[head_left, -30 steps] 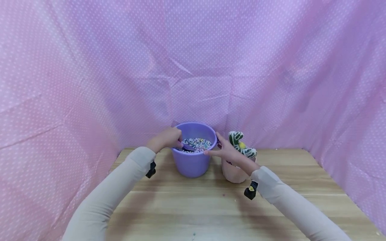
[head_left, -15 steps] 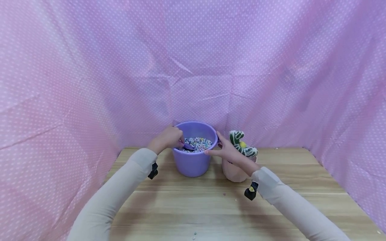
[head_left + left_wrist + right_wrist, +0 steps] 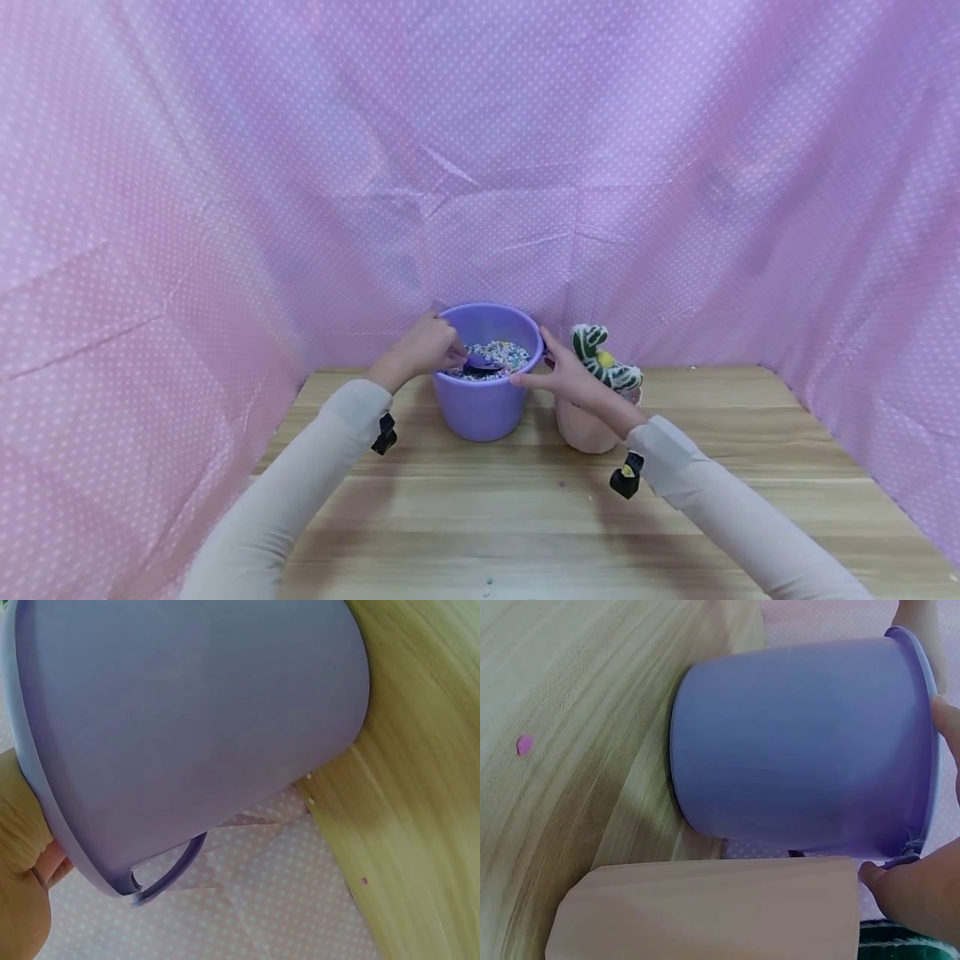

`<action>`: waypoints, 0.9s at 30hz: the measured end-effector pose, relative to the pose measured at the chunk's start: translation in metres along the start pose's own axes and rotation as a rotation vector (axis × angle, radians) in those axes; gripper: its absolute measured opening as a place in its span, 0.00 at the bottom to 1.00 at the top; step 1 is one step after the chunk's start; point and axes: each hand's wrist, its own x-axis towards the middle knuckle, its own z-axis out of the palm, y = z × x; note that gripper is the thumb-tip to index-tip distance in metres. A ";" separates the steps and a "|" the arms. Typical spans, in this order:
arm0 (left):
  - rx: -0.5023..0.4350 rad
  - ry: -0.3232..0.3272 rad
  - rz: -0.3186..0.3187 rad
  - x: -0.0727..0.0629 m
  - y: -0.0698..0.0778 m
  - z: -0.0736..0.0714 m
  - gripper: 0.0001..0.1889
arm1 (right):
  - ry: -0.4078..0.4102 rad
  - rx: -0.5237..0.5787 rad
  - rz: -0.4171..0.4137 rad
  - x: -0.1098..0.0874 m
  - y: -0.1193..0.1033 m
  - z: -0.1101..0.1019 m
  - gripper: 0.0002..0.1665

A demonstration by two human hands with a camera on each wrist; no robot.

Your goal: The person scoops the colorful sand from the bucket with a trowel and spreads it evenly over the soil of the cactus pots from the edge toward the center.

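A purple bucket [image 3: 480,412] stands upright on the wooden table, part filled with small multicoloured beads [image 3: 513,357]. Reaching over its left rim, my left hand [image 3: 426,346] holds a small purple scoop [image 3: 483,362] down among the beads. My right hand [image 3: 573,379] grips the bucket's right side, thumb at the near rim and fingers by the handle mount farther back. In the left wrist view the bucket wall [image 3: 187,712] hides the scoop and most of the left fingers. The right wrist view shows the right hand [image 3: 922,896] at the rim.
Close on the bucket's right, under my right forearm, stands a pale pink pot [image 3: 585,429] with a green-and-white leafy plant [image 3: 588,342] and a yellow ball. A few stray beads [image 3: 562,483] lie on the table [image 3: 450,500]. Pink dotted cloth [image 3: 480,167] walls the back and sides.
My left hand has shifted slightly right and the scoop has moved farther into the bucket through the beads. The right hand keeps its hold on the rim.
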 end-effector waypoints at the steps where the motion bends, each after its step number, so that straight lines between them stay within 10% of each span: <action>1: 0.003 0.007 -0.003 -0.001 0.000 0.001 0.06 | 0.000 -0.002 0.000 0.000 0.000 0.000 0.74; 27: -0.069 0.100 -0.056 -0.005 -0.001 0.006 0.05 | -0.016 -0.022 -0.012 -0.002 -0.002 -0.002 0.74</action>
